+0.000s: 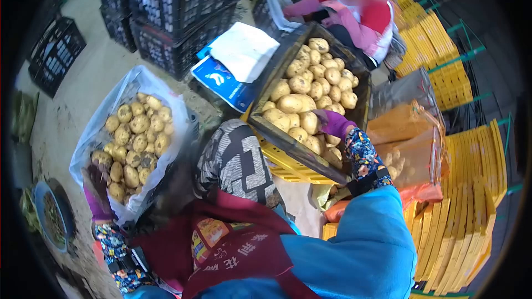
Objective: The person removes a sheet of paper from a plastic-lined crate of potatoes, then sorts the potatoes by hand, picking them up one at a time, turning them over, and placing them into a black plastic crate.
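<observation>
My right hand, in a purple glove, reaches into a dark crate piled with potatoes. Its fingers are closed against a potato near the crate's right-hand side. On the left, a container lined with a whitish plastic bag holds more potatoes, some with soil on them. My left hand, in a dark and purple glove, is at this bag's near left edge, close to a soiled potato. Its fingers are in shadow, so their grip is hidden.
Another person sits beyond the dark crate. Stacked black crates stand at the back. A blue packet with white sheets lies between the potato containers. Yellow crates and an orange mesh bag are at right, a blue basin at left.
</observation>
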Demonstrator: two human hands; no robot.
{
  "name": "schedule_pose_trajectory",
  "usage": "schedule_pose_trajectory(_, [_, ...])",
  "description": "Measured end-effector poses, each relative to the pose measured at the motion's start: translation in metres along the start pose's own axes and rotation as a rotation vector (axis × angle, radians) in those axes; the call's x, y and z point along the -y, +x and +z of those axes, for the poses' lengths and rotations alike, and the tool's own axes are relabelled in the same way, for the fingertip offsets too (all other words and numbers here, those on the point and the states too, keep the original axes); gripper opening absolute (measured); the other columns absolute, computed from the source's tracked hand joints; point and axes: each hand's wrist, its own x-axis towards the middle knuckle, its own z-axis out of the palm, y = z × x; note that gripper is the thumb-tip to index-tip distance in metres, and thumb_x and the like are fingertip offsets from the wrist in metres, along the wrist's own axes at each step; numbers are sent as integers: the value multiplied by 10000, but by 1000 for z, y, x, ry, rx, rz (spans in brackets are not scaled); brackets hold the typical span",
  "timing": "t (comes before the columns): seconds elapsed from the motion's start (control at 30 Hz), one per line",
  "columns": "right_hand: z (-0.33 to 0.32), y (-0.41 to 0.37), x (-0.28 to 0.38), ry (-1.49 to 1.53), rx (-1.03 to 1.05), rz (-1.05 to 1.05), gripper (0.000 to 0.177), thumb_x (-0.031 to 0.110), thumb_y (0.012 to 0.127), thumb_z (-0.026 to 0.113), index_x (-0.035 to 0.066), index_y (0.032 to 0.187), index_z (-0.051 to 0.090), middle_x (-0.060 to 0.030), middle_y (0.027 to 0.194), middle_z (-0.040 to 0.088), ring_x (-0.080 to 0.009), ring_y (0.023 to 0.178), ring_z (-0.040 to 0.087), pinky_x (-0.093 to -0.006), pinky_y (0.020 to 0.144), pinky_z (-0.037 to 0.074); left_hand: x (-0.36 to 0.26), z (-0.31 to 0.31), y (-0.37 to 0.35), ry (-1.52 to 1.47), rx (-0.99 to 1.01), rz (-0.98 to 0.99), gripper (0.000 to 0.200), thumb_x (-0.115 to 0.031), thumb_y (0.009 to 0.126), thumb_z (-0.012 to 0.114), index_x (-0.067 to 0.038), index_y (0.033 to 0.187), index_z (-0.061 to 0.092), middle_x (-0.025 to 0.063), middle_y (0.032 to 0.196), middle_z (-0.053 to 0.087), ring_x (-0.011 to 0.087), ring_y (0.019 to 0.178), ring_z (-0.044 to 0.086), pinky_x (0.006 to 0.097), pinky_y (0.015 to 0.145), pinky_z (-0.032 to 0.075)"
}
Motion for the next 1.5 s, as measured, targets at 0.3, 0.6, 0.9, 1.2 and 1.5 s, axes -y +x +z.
schedule_pose_trajectory(0.3, [-21,7,-26,-396,250,164,483,384,833,682,74,1197,620,-163,1114,679,-349,1045,640,-408,902,512,-38,28,-34,-94,-80,109,545,-459,1004,497,-24,1333,525,84,1198,604,192,1083,595,326,940,480])
schedule_pose_trajectory(0.6, [-38,138,296,332,-82,-377,418,168,940,635,18,1320,545,-115,1174,645,-204,1064,618,-314,933,491,-70,31,-48,-144,-191,102,679,-513,1029,385,38,1424,406,187,1341,542,247,1189,563,371,1044,427])
schedule_pose_trajectory(0.9, [225,336,582,-240,26,-376,834,542,779,711,42,1394,452,-209,1305,581,-365,1228,549,-479,996,445,-97,23,-37,-437,-327,86,698,-531,1016,430,49,1404,408,195,1333,535,258,1194,551,371,1036,420])
schedule_pose_trajectory(1.2, [273,392,539,804,220,-444,462,359,921,609,24,1231,536,-103,1059,624,-221,858,630,-318,746,530,-94,11,-32,-380,-382,-13,598,-438,1008,495,-22,1429,413,147,1366,509,247,1255,502,390,1044,406])
schedule_pose_trajectory(1.5, [179,277,577,726,412,-625,393,336,1001,498,20,1207,611,-84,958,692,-158,820,657,-267,715,518,-74,39,-39,-405,-240,-109,469,-172,896,621,-144,1344,487,74,1230,529,205,1110,567,375,909,517])
